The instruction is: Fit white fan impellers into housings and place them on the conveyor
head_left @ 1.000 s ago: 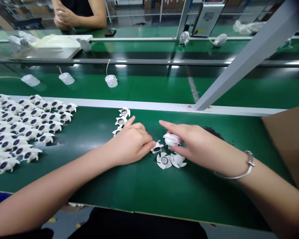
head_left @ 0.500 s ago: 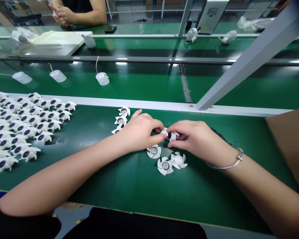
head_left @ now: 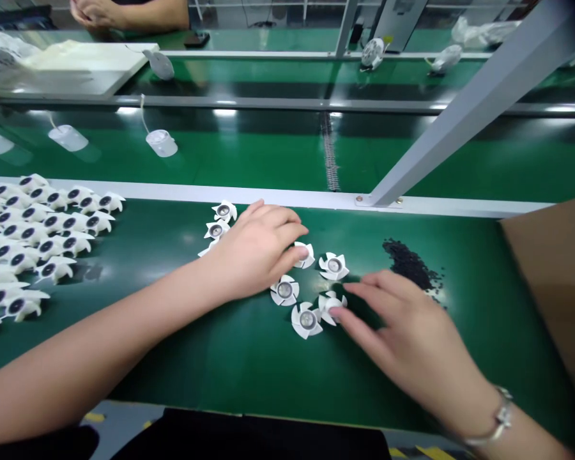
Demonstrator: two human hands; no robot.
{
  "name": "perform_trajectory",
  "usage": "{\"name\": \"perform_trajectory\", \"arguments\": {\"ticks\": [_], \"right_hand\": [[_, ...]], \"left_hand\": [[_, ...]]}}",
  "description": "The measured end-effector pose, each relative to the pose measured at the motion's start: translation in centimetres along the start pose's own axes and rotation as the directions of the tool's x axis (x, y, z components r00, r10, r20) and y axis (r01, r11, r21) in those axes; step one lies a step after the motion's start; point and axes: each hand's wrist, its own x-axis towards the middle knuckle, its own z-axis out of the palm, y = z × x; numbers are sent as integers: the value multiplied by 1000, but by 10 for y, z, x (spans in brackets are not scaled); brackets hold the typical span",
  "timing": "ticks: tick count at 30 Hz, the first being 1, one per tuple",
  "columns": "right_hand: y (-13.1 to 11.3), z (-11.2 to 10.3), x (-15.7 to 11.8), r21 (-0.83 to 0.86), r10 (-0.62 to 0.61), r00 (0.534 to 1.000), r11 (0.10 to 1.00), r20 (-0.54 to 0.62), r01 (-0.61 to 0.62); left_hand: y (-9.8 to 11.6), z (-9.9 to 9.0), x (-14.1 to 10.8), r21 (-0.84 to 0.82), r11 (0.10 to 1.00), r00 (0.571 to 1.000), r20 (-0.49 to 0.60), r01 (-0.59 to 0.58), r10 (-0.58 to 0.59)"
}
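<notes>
Green surface (head_left: 182, 358) of the workbench carried five white plastic fan-shaped pieces (head_left: 306, 319) in a loose ring, and the right hand (head_left: 407, 332), open and holding nothing, had its fingertips (head_left: 338, 312) on the nearest piece (head_left: 331, 306). The left hand (head_left: 256, 249), also empty, lay with its fingers just over another piece (head_left: 303, 255), beside a short column of pieces (head_left: 219, 220). A large massed batch (head_left: 43, 236) sat well to the left, and black granules (head_left: 409, 265) lay just beyond the right hand.

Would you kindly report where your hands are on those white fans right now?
Left hand at upper fan. Right hand at lower fan. Black pellets beyond.
</notes>
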Motion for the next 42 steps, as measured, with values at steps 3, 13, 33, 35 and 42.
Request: {"name": "perform_trajectory", "arguments": {"ticks": [3,13,33,35,42], "right_hand": [[-14,13,-13,52,67,994,996,86,-72],[-4,14,-50,-26,-210,978,977,-4,210],[44,-9,-43,-280,-68,997,957,28,73],[44,-8,-41,-364,-103,993,924,60,117],[36,-8,-31,-236,-44,999,971,-1,42]], "left_hand": [[16,3,-11,-28,985,985,34,-170,171],[30,36,-18,-14,963,943,204,-268,265],[54,43,-2,-130,984,985,99,-125,138],[50,44,3,-135,982,985,89,-134,147],[44,47,10,-191,965,978,71,-178,195]]}}
